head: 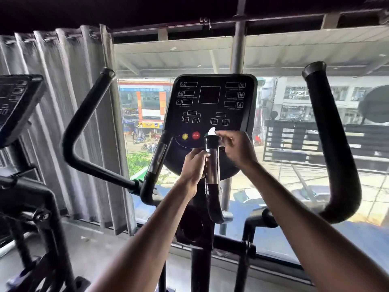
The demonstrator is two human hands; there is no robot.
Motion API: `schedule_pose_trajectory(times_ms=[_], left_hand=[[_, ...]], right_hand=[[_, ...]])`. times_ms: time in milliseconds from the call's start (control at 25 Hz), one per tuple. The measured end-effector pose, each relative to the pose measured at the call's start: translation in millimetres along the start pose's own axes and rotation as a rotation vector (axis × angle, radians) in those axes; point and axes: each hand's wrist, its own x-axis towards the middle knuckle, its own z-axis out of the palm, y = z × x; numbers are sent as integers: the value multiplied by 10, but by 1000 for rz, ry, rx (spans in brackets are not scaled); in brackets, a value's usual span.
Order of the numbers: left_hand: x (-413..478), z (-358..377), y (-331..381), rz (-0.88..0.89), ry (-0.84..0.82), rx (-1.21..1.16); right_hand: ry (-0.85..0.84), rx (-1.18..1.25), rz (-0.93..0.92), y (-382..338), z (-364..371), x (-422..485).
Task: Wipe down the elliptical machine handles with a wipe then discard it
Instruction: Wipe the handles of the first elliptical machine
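Wipe (212, 131) sits on inner handle (212, 165) tip, pinched by right hand (236, 151).

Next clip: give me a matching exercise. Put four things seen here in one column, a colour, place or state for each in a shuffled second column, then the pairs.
Column 1: 1 wipe; 2 left hand; 3 stop button; 4 curtain.
Column 2: a red, on the console; b grey, hanging far left; c white, pinched by the right hand; d gripping the inner handle.
Pairs: 1-c, 2-d, 3-a, 4-b.
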Motion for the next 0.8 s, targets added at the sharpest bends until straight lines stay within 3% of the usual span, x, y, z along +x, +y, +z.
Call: schedule_pose_trajectory(times_ms=[200, 400, 600, 800], left_hand=[[-91, -49, 35, -11, -34, -19], [-227, -92, 54, -21, -27, 10], [-415, -94, -31, -21, 3, 93], [-689, -107, -184, -65, -8, 140]], right_hand=[[79, 296, 330, 101, 277, -495], [258, 97, 266, -109, 243, -914], [170, -140, 250, -124, 277, -1201], [143, -57, 193, -91, 262, -1741]])
